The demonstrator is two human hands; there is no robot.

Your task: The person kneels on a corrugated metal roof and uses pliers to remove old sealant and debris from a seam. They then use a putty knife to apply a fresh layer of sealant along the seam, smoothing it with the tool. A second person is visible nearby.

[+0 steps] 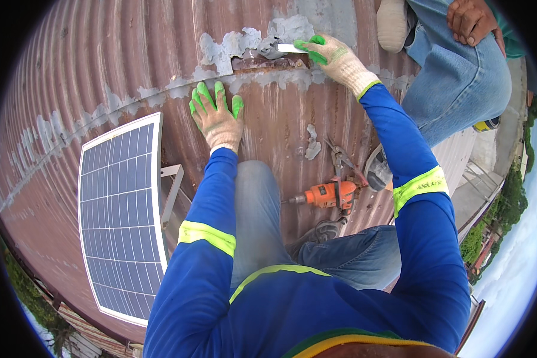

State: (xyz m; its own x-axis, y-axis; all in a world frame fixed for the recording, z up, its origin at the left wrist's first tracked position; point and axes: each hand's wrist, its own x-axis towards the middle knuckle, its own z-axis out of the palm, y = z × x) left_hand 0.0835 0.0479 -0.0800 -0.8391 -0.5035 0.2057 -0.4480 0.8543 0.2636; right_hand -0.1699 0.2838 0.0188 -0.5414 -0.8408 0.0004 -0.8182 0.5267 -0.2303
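Note:
My right hand (339, 59), in a white glove with green fingertips, pinches a flat white strip (293, 48) like a spreader. Its far end touches a lump of wet grey sealant (271, 48) on the rusty corrugated roof (262, 119). Around that spot, dried grey patches (224, 50) run along the sheet seam, and a dark, rough gap shows just below the lump. Resting flat on the roof just below the seam, my gloved left hand (219, 117) has its fingers spread and holds nothing.
A solar panel (122, 215) stands tilted on a metal bracket (172, 194) at my left. By my knees lie an orange drill (323, 195), pliers (339, 156) and a grey flake (312, 142). Another person's jeans-clad leg (465, 89) is at the right, near a can (487, 125).

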